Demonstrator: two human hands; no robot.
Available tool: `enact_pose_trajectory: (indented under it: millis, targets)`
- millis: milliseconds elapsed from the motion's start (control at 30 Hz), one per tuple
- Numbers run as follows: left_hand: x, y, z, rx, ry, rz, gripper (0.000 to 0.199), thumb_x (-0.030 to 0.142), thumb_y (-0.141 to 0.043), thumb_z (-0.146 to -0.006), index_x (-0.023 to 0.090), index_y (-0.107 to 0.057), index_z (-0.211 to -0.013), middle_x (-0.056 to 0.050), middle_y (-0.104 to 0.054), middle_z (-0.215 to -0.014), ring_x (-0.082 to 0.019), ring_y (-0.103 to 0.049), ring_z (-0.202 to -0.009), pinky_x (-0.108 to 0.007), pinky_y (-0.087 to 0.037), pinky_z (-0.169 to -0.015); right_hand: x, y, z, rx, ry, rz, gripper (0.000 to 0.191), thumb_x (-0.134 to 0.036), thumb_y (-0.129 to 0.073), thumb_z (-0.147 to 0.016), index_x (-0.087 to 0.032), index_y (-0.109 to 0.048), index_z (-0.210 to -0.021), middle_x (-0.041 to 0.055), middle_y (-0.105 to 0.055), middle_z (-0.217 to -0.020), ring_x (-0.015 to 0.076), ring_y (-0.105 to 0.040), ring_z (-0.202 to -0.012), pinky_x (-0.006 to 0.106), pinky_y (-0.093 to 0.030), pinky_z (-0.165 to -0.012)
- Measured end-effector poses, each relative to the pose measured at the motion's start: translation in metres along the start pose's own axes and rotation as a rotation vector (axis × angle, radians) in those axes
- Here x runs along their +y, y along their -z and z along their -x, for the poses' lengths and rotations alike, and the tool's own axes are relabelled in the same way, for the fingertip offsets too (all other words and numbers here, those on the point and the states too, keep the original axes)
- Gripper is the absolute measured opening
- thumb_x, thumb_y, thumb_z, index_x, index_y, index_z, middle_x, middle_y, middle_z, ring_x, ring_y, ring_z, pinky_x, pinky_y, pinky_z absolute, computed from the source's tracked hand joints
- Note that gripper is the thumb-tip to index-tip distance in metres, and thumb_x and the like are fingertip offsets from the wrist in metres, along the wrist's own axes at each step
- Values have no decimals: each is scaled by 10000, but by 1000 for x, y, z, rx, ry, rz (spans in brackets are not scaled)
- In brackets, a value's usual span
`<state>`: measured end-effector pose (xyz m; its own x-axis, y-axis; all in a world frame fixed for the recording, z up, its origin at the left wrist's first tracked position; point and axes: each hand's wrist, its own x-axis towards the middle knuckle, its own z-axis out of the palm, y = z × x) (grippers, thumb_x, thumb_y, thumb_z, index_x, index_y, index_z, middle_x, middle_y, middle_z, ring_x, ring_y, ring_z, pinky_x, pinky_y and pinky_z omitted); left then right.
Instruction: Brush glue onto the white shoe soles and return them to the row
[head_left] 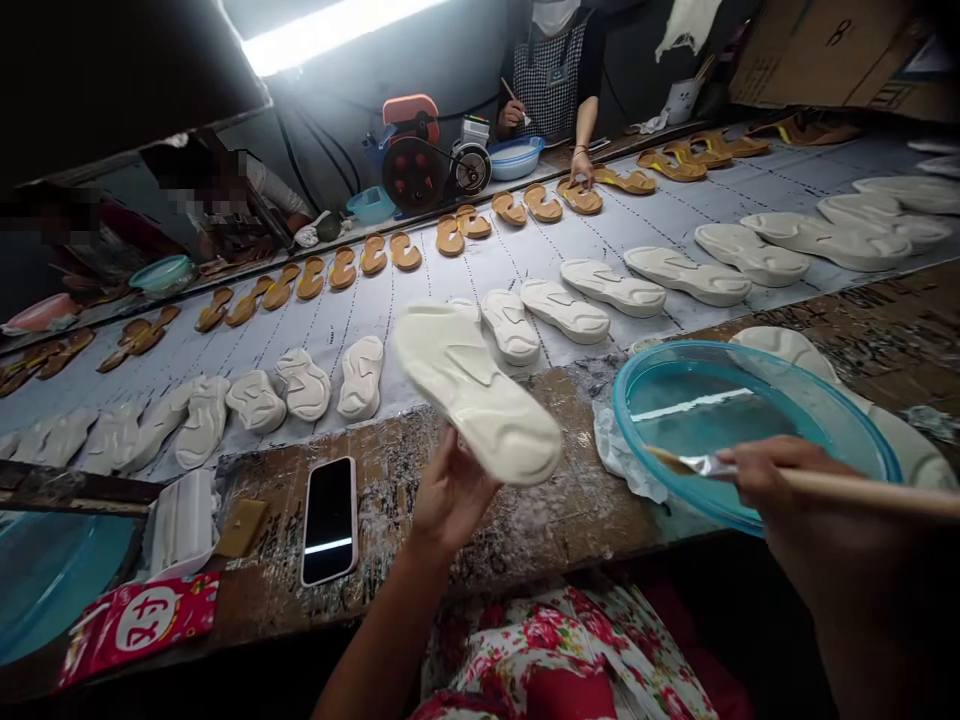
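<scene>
My left hand [454, 490] holds up a white shoe sole [476, 390] from beneath, its contoured face tilted toward me and shining as if wet. Fingers of that hand are partly hidden behind the sole. In my right hand [795, 500] is a brush [840, 488] with a pale wooden handle and a metal ferrule. Its bristle tip sits over the blue basin [757, 350], near the left rim; whether it touches the clear liquid I cannot tell. More white soles [566, 310] stand in a row on the pale belt behind the held one.
Brown sandal uppers [450, 235] line the far side of the white belt [300, 325]. A phone [330, 520], a red packet [139, 625] and a white box [182, 525] lie on the bench. Across the belt, a person in a checked apron [559, 85] holds a brush and touches an upper.
</scene>
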<state>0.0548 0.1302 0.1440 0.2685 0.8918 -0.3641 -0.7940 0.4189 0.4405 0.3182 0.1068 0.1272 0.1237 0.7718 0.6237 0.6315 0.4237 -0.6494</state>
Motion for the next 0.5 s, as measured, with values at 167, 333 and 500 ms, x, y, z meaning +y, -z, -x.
enact_pose_trajectory:
  millis: [167,333,500]
  targets:
    - [-22,34,1,-133,220,33,567,554,-225,-858,232,-567,-1176,-81,-472,-1323,-324,-466,-1169,-539,-380,-909,39,1,-16,-97,99,175,211,-321,-625,-738,-170,-633,-591,-21,-506,-407,70,-468,-330,179,-284,-332]
    - [-37,53,-9,-44,247,68,657,647,-296,-795,180,-527,-1196,-125,-573,-1182,-256,-534,-1086,-440,-400,-920,34,3,-16,-123,134,151,199,-287,-637,-729,-151,-624,-584,-28,-521,-406,67,-463,-294,135,-294,-283]
    - [-28,39,-17,-25,211,58,656,605,-268,-808,135,-534,-1180,-155,-602,-1111,-247,-571,-1014,-401,-427,-867,11,9,-15,-168,120,12,170,-139,-554,-790,-196,-588,-634,-73,-468,-384,16,-436,-299,96,-281,-280]
